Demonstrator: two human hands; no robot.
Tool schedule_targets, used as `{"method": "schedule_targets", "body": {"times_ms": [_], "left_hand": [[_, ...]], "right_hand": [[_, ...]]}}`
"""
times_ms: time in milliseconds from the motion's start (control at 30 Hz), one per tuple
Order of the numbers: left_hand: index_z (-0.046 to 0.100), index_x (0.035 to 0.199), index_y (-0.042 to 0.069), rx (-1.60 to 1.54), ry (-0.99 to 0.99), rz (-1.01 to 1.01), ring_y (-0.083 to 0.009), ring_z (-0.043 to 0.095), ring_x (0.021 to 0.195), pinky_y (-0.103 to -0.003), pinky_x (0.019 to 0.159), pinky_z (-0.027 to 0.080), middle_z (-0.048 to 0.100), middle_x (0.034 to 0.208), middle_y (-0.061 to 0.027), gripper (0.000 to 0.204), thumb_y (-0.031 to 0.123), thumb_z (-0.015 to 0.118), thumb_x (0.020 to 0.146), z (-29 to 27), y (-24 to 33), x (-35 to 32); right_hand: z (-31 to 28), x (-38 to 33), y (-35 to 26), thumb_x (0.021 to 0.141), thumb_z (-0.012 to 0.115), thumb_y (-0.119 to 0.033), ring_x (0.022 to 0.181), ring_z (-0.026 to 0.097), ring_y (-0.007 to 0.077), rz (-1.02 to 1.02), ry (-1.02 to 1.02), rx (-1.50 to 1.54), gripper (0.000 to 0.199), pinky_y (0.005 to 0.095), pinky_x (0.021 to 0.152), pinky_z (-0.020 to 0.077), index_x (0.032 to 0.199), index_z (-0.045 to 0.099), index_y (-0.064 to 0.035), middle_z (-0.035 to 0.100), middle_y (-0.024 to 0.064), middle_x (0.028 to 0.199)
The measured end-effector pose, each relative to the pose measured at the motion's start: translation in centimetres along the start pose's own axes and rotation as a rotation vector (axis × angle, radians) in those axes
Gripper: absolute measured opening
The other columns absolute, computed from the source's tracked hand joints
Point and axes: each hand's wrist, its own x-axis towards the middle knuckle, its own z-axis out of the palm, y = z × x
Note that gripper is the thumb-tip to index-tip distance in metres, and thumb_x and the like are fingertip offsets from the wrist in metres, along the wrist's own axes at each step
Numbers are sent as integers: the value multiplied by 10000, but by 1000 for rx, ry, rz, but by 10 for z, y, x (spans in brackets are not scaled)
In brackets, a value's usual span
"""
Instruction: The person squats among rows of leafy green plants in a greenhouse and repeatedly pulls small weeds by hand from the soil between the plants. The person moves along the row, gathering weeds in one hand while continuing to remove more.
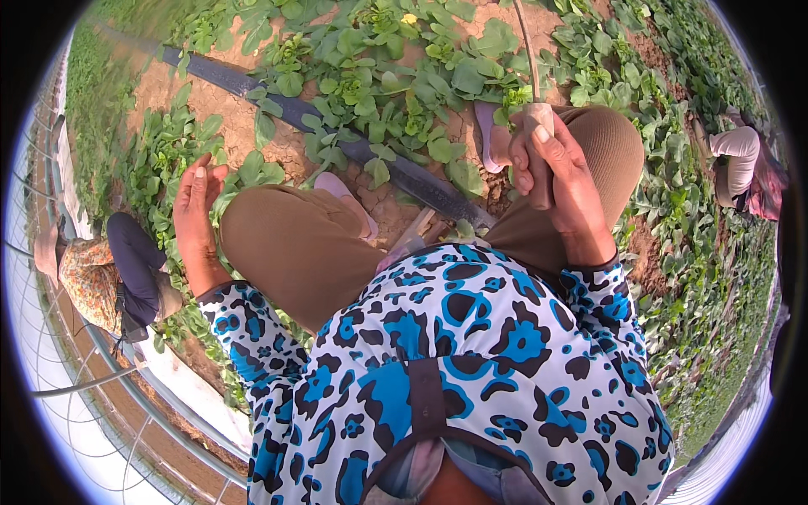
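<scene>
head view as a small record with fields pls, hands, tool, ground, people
right grip: closed around a tool's wooden handle
tool: thin rod pointing up the picture; far end out of frame
left grip: empty, open, fingers slightly curled, beside the left knee
ground: leafy green plants on cracked brown soil
strip: dark, flat, running diagonally between the plants
others: one person at the left edge, another at the right

The right hand (576, 189) grips a wooden-handled tool (540, 192) while the left hand (196, 210) hovers, loosely curled, near leafy plants (261, 171).
</scene>
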Motion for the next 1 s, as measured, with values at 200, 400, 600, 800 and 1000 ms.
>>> {"method": "schedule_targets", "body": {"times_ms": [200, 400, 600, 800, 1000], "left_hand": [[574, 1264, 38, 81, -328, 384, -149, 585, 1007, -313, 933, 451, 673, 1039, -81, 419, 344, 531, 981, 85, 89, 40], [547, 1292, 99, 763, -528, 443, -204, 616, 969, -336, 857, 476, 674, 1018, -118, 394, 270, 596, 942, 116, 8, 78], [539, 1300, 134, 644, -577, 408, -292, 639, 915, -371, 805, 485, 673, 993, -124, 429, 209, 643, 891, 125, 24, 59], [533, 1312, 129, 753, -545, 450, -302, 634, 924, -383, 795, 488, 662, 996, -140, 449, 209, 646, 885, 123, 23, 55], [534, 1312, 127, 742, -578, 462, -304, 626, 950, -371, 780, 497, 645, 1047, -152, 451, 182, 645, 879, 135, 32, 49]], "right_hand": [[-11, 23, 73, 923, 565, -161, 593, 504, 92, 409, 83, -129, 148, 240, 495, 444, 976, 476, -55, 513, 13, 779], [-24, 33, 191, 908, 542, -154, 505, 507, 158, 627, 345, -156, 156, 304, 439, 446, 867, 513, -6, 520, 57, 662], [-76, 73, 267, 921, 548, -223, 410, 472, 220, 746, 502, -214, 264, 367, 412, 424, 810, 520, 16, 519, 107, 584], [-102, 113, 299, 919, 542, -299, 374, 497, 261, 659, 541, -345, 347, 402, 382, 408, 802, 539, 28, 534, 149, 520], [-150, 144, 328, 909, 532, -276, 456, 598, 307, 598, 418, -592, 354, 426, 405, 456, 953, 517, 75, 610, 203, 644]]}}
